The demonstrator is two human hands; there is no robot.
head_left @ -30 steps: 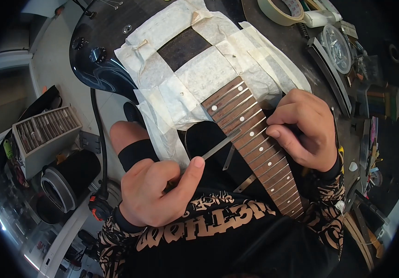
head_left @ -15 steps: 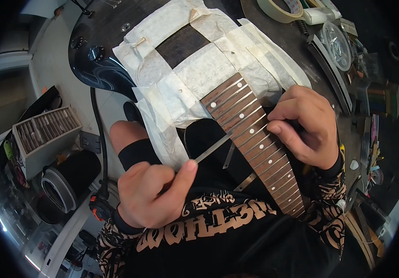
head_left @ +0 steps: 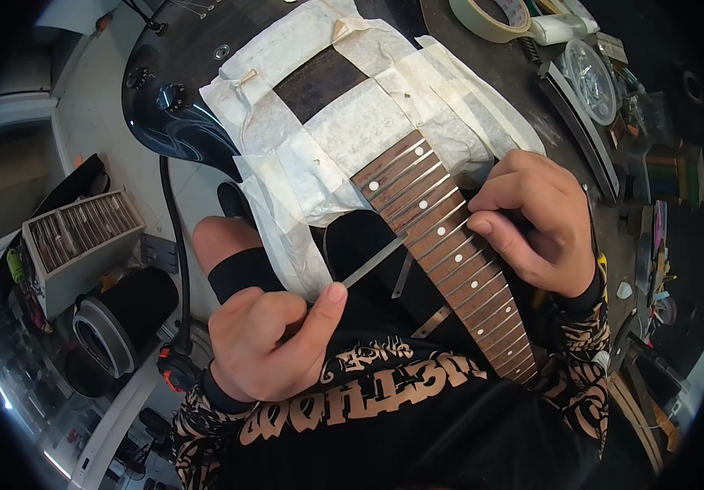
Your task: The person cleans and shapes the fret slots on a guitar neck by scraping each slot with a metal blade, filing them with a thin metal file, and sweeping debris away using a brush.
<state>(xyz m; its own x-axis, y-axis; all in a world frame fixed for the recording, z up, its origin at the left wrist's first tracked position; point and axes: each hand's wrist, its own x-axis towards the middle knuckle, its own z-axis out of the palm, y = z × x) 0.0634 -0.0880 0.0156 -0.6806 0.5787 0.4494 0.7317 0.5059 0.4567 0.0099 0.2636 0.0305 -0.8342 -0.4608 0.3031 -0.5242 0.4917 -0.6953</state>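
My left hand (head_left: 278, 339) is closed on a thin flat metal file (head_left: 375, 260), with the thumb laid along it. The file's far end meets the near edge of a guitar's dark wooden fretboard (head_left: 456, 260), which has metal frets and white dot inlays. At the opposite edge of the fretboard, my right hand (head_left: 536, 220) is curled with thumb and forefinger close together. Anything between those fingertips is hidden. Masking tape (head_left: 352, 122) covers much of the dark guitar body (head_left: 188, 90) around a rectangular opening.
A tape roll (head_left: 491, 18), a white tube (head_left: 563, 29) and a long metal bar (head_left: 581, 131) lie on the bench at right. At left are a box of packed slips (head_left: 82, 229) and a black cylindrical container (head_left: 127, 318). A black cable (head_left: 176, 245) hangs beside the guitar.
The fretboard and my right hand sit very slightly further left in view. My left hand and the file keep almost the same position.
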